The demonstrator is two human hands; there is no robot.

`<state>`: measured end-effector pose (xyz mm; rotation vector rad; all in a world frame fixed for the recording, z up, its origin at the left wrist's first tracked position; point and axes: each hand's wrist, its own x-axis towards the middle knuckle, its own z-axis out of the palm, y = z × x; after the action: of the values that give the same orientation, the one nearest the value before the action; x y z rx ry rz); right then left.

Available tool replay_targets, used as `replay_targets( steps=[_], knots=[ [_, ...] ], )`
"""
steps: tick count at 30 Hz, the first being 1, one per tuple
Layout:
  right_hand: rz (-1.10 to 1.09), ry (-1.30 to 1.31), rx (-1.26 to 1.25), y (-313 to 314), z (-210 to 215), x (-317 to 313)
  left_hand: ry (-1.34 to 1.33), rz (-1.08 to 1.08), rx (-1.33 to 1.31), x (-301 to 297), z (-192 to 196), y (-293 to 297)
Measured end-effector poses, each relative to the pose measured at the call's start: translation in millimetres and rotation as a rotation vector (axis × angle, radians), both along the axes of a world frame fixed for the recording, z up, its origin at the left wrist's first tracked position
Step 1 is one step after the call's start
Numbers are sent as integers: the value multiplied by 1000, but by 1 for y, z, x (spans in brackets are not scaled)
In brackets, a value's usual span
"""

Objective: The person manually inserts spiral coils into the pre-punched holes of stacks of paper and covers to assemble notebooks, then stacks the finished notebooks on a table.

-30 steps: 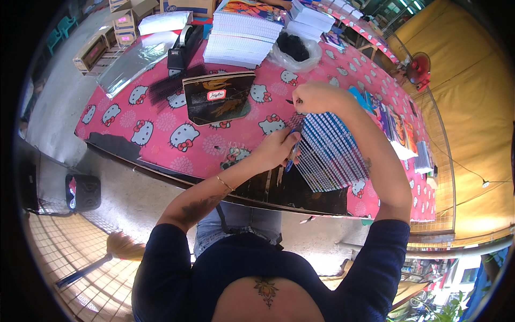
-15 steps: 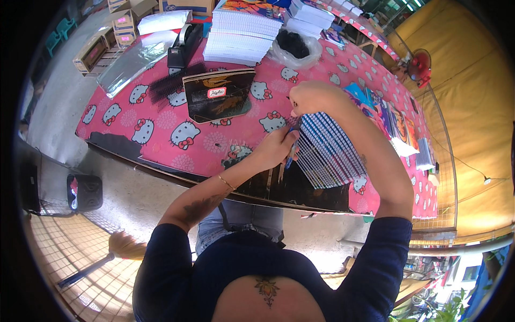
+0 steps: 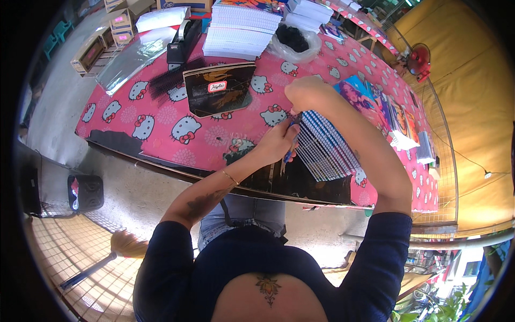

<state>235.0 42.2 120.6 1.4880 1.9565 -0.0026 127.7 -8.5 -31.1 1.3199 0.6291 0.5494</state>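
My left hand is closed round a slim blue-handled tool that looks like pliers, its tip pointing up toward the far corner of a fanned stack of spiral-bound notebooks. My right hand is curled closed at that same far corner, close above the tool's tip. Whatever its fingers pinch is hidden behind the hand. The notebooks overlap in a row with their bound edges showing, and they lie on a black board at the table's near edge. My right forearm passes over their right side.
A dark board with a label stands left of my hands, beside black binding coils. Behind are a tape dispenser, tall paper stacks and a plastic bag with black contents. Colourful booklets lie to the right.
My right hand has shifted slightly left and my left hand has turned a little around the tool. Both stay at the notebooks' far corner. The view has moved slightly.
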Motion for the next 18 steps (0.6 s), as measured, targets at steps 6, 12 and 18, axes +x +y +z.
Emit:
replay_targets(
  steps=[6,12,18],
  knots=[
    [-77,47,66,4,-12,5,-2,-24,-11,-6,-6,-5],
    [13,-30,-11,5,-14,2,-18,14,-75,1,-4,0],
    [-35,55,77,8,-29,14,-6,0,15,-6,-9,-13]
  ],
)
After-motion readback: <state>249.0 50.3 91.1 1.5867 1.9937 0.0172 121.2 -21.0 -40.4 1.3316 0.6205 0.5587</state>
